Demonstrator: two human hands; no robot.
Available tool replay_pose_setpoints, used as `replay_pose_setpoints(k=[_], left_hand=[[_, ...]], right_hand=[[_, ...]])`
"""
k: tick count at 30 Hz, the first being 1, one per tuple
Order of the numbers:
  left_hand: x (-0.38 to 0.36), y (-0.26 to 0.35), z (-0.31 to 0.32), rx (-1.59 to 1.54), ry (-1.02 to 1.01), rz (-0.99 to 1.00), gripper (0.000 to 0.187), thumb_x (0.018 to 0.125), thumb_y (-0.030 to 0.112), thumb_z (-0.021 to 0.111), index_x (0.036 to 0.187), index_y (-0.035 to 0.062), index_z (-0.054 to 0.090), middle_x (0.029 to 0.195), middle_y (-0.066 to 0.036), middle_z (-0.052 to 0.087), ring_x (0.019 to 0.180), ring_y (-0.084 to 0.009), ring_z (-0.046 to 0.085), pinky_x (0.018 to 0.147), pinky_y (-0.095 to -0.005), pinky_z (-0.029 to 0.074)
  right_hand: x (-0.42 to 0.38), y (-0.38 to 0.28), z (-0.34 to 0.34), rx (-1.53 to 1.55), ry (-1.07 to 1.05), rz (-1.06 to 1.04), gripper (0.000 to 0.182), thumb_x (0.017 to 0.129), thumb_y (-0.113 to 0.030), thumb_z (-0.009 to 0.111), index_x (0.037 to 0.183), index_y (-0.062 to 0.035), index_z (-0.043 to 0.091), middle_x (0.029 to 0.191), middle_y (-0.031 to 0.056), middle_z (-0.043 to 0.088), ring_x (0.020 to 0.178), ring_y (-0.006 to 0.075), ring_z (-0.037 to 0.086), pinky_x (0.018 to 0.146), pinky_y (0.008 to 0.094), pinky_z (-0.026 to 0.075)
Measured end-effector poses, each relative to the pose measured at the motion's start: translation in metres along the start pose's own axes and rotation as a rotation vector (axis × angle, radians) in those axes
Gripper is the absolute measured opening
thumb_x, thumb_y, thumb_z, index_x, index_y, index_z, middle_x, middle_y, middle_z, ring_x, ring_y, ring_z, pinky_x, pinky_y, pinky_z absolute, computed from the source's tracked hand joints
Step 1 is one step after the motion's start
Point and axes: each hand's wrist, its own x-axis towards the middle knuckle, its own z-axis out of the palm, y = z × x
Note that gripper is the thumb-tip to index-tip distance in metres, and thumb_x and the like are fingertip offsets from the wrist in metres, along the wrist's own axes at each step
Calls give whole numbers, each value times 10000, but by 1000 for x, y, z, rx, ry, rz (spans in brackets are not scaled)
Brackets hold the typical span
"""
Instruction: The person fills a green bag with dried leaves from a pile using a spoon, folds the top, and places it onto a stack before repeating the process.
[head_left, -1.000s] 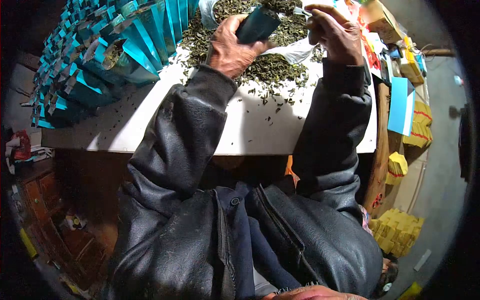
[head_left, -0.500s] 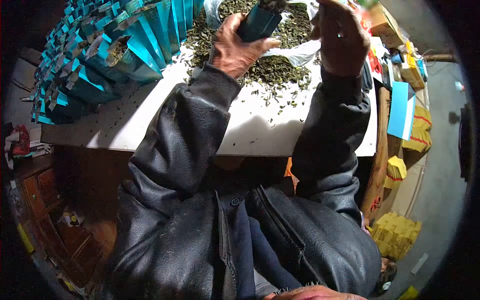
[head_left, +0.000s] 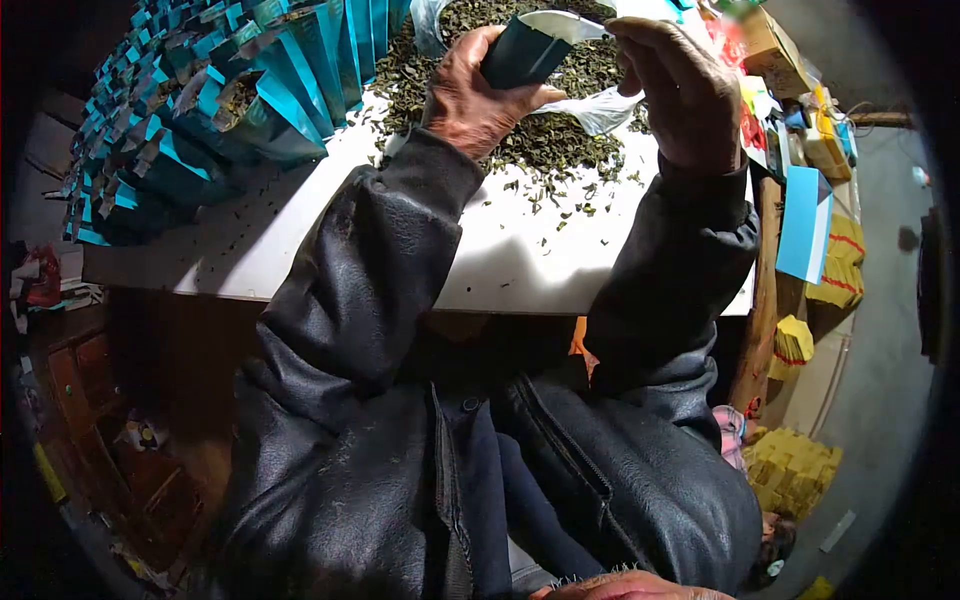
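My left hand is wrapped round a dark teal foil pouch, holding it tilted above the table. Its pale inner lining shows at the mouth, which leans to the right. At the far corner of that lining, the fingertips of my right hand are pinched together, the other fingers curled. Under and around the pouch, dried tea leaves lie heaped and scattered, with a clear plastic bag among them. Many teal pouches with tea in their mouths stand packed together at the left.
The white table has loose leaves up to its near part. Along its right side run a wooden pole, a blue and white card and cardboard boxes. Yellow packets are stacked lower right; wooden drawers stand lower left.
My right hand has come down and towards the pouch's mouth. Dark leaves showed at the mouth before; now the pale lining is spread in view. My left hand stays nearly in place.
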Motion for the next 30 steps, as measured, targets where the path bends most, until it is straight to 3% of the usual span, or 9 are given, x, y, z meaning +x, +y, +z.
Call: replay_pose_setpoints(k=[4, 7, 10, 12, 13, 17, 24, 28, 30], left_hand=[[1, -3, -1, 50, -7, 62, 588, 630, 266, 836, 1071, 38, 521, 952, -80, 624, 855, -162, 618, 772, -281, 544], [2, -5, -2, 121, 2, 95, 595, 632, 268, 834, 1077, 38, 513, 941, -81, 623, 833, -160, 624, 754, -283, 552], [2, -4, -3, 155, -8, 128, 609, 629, 271, 835, 1086, 35, 507, 939, -84, 623, 823, -158, 626, 747, -283, 555], [2, -4, -2, 180, -12, 142, 612, 627, 271, 836, 1087, 36, 507, 940, -85, 622, 821, -157, 626, 747, -282, 554], [2, -5, -1, 158, -15, 106, 608, 627, 277, 836, 1082, 36, 512, 941, -85, 623, 822, -156, 625, 744, -279, 551], [1, 1, -2, 152, 9, 152, 611, 625, 291, 837, 1079, 31, 521, 945, -79, 625, 830, -154, 622, 740, -275, 540], [2, 4, -2, 87, 8, 133, 673, 598, 324, 849, 1102, 21, 522, 949, -75, 625, 849, -159, 618, 781, -282, 527], [2, 2, -2, 122, 18, 107, 688, 592, 327, 852, 1110, 21, 518, 956, -81, 626, 853, -162, 617, 780, -282, 528], [2, 2, -3, 141, 29, 125, 693, 591, 327, 853, 1114, 21, 516, 960, -83, 627, 852, -164, 617, 777, -282, 528]], right_hand=[[2, 0, -1, -55, -116, -138, 170, 822, 25, 574, 982, -20, 606, 829, 88, 627, 612, 135, 618, 516, 249, 496], [0, -10, -5, -11, 73, 13, 164, 828, 32, 561, 973, -21, 616, 831, 98, 627, 616, 146, 618, 519, 268, 499], [6, -20, -1, -64, 262, -3, 88, 857, -30, 569, 910, 20, 619, 670, 73, 594, 587, 130, 587, 511, 248, 459], [4, -12, 5, -75, 184, -81, 96, 854, -33, 568, 911, 23, 621, 672, 82, 599, 576, 131, 592, 504, 249, 462], [2, -6, -4, -102, 32, -176, 160, 833, 30, 558, 971, -22, 620, 833, 90, 629, 621, 146, 618, 521, 270, 497], [2, -10, -3, -129, -118, -140, 173, 825, 13, 586, 991, -23, 620, 831, 90, 628, 632, 146, 622, 541, 260, 500], [2, -9, -6, -68, 123, -123, 170, 826, 22, 581, 987, -5, 627, 835, 92, 631, 621, 126, 619, 536, 240, 498], [1, -7, 0, -41, -144, -150, 204, 833, 50, 539, 1012, -5, 621, 837, 82, 630, 645, 126, 613, 548, 241, 504], [-1, -5, 1, 5, -33, -88, 203, 840, 29, 556, 1030, -4, 620, 816, 74, 635, 639, 124, 614, 555, 236, 494]])
